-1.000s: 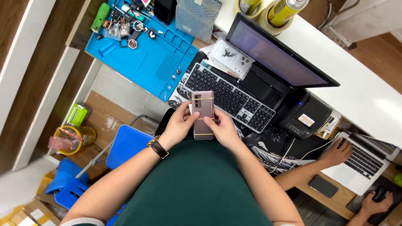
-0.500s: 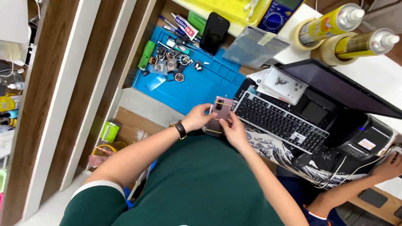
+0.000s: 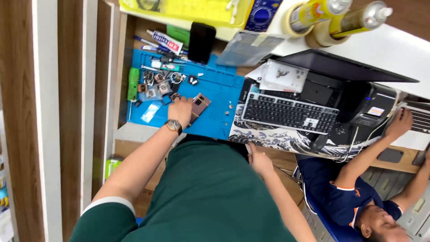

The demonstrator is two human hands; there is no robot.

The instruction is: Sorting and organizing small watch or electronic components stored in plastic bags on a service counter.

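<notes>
The person's left hand (image 3: 180, 110) lies on the blue work mat (image 3: 215, 112), fingers curled over one end of a pinkish phone (image 3: 198, 105) and holding it; the phone sits flat on the mat, its far end poking out past the fingertips toward the keyboard (image 3: 289, 113). A wristwatch (image 3: 173, 126) sits on that wrist, just behind the hand.

Beyond the fingertips, a cluster of small metal parts (image 3: 159, 83) is scattered over the mat, and to the thumb side of them stands a green bottle-like thing (image 3: 132, 83). Further past the parts lie a tube (image 3: 166, 41) and a dark phone (image 3: 201, 42) standing on end by the shelf.

The right hand (image 3: 259, 161) hangs off the desk edge, near the lower border of the wave-patterned desk pad (image 3: 268, 136). It is blurred, and I cannot tell whether its fingers are spread or closed; nothing shows in it.

The keyboard rests on that pad, well to the side of the left hand's fingers, with a dark monitor (image 3: 349, 69) behind it. Two spray cans (image 3: 340, 15) stand on the white ledge above.

Another person in a blue shirt (image 3: 345, 197) sits alongside, one hand (image 3: 400, 123) reaching up onto a laptop (image 3: 419, 121).
</notes>
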